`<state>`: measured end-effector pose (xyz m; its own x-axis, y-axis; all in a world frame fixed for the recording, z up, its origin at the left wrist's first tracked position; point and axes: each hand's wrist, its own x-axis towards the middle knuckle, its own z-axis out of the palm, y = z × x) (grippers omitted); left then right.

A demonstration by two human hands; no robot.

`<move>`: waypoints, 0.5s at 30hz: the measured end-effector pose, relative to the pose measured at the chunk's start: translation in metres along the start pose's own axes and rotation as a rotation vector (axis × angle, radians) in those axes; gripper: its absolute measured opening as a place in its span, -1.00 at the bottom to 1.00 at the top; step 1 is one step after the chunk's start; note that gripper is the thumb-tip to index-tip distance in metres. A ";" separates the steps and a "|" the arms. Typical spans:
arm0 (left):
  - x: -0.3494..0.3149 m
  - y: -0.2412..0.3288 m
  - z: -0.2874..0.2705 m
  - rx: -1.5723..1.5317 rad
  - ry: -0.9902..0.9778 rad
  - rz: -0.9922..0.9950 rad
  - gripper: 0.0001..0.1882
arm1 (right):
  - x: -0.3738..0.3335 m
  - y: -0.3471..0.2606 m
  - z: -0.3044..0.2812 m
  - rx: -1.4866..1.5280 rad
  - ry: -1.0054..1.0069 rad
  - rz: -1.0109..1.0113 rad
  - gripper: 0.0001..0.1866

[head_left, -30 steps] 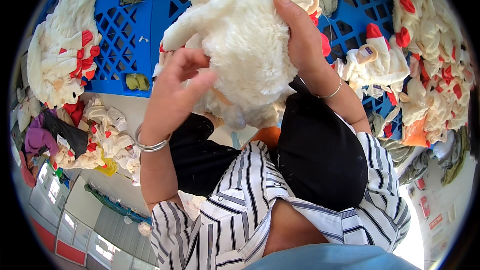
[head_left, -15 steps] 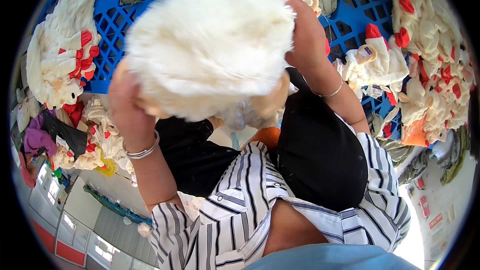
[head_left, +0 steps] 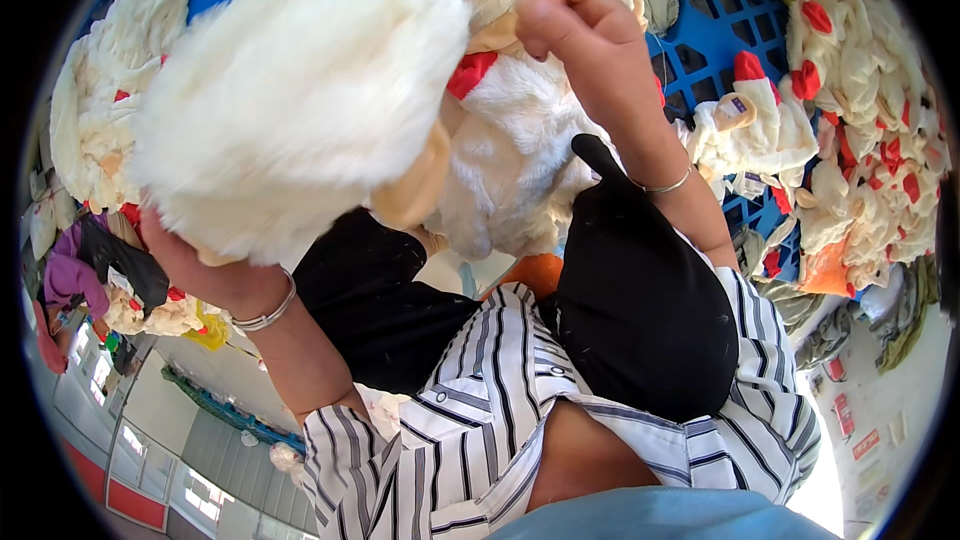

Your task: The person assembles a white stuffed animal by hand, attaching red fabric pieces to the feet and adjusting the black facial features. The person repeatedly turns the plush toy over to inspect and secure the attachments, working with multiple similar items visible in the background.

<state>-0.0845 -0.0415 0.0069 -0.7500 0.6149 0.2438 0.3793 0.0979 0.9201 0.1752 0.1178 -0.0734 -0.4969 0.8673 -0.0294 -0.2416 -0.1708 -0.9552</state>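
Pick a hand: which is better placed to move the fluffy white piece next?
Probably the left hand: it's already at the lower edge of the fluffy white piece. The right hand is curled and raised, apart from it.

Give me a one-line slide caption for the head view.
Left hand holds a fluffy white plush piece; the right hand is curled near more white plush.
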 end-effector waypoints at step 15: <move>-0.021 0.032 0.035 -0.480 -0.794 -0.533 -0.56 | -0.002 0.005 0.007 -0.031 -0.116 -0.060 -0.31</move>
<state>-0.0375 -0.0242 0.0206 -0.1226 0.9339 -0.3358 -0.2764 0.2928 0.9153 0.1688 0.1122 -0.0758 -0.5760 0.8152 0.0603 -0.2484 -0.1043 -0.9630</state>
